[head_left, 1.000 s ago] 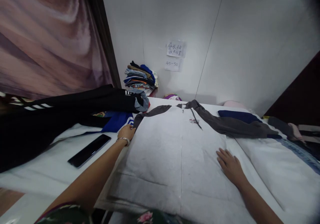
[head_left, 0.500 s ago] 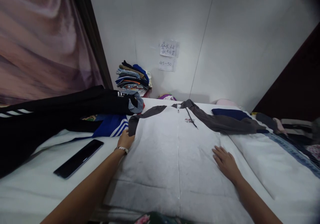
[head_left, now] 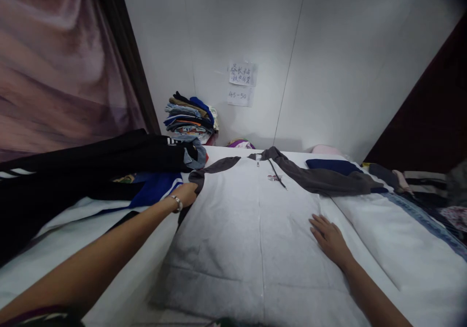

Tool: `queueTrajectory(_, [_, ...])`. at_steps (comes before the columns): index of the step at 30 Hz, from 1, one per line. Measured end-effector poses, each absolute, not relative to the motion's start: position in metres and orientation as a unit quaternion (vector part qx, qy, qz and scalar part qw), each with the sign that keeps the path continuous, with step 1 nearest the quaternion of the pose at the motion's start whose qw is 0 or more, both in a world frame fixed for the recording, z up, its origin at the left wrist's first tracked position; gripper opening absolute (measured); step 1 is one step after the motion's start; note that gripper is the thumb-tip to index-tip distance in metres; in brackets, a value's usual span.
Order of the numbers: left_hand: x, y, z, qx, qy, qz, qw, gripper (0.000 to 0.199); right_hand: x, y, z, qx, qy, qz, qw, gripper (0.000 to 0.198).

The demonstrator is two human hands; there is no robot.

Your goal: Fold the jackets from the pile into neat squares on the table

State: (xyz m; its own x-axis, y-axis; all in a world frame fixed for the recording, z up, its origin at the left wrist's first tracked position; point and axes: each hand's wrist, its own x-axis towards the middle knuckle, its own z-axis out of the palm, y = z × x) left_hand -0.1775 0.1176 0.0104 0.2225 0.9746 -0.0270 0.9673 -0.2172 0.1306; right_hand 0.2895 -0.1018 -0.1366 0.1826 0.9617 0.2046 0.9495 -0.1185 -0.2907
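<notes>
A white zip-up jacket [head_left: 233, 234] with dark grey sleeves lies spread flat in front of me, its collar away from me. Small printed lettering and a dark cord show on its chest. My left hand [head_left: 186, 194], with a bracelet at the wrist, is closed on the grey sleeve at the jacket's left shoulder. My right hand [head_left: 330, 238] rests flat on the right side of the jacket body, fingers spread. The right grey sleeve [head_left: 324, 181] stretches out to the right across other clothes.
Black striped clothing [head_left: 109, 159] and a blue garment [head_left: 151, 190] lie at the left. A phone [head_left: 124, 218] is mostly hidden by my left forearm. Folded clothes [head_left: 189, 118] are stacked by the wall, below paper notes [head_left: 241, 83]. More garments, including a navy one [head_left: 330, 165], lie at the right.
My left hand has moved slightly up along the sleeve edge, and its forearm now covers most of the phone. My right hand stays in place on the jacket.
</notes>
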Motion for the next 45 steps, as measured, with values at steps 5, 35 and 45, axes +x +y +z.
queueTrajectory(5, [-0.173, 0.139, 0.099, 0.813, 0.576, 0.051, -0.064, 0.028, 0.291, -0.102, -0.138, -0.749, -0.637, 0.019, 0.181, 0.045])
queueTrajectory(35, [-0.162, 0.130, -0.062, 0.852, 0.518, 0.068, 0.003, 0.048, 0.310, -0.114, -0.110, -0.804, -0.490, 0.083, 0.327, 0.048])
queueTrajectory(45, [-0.200, 0.062, -0.051, 0.704, 0.682, 0.049, 0.195, 0.063, 0.284, -0.171, -0.101, -0.881, -0.431, 0.046, 0.188, 0.059])
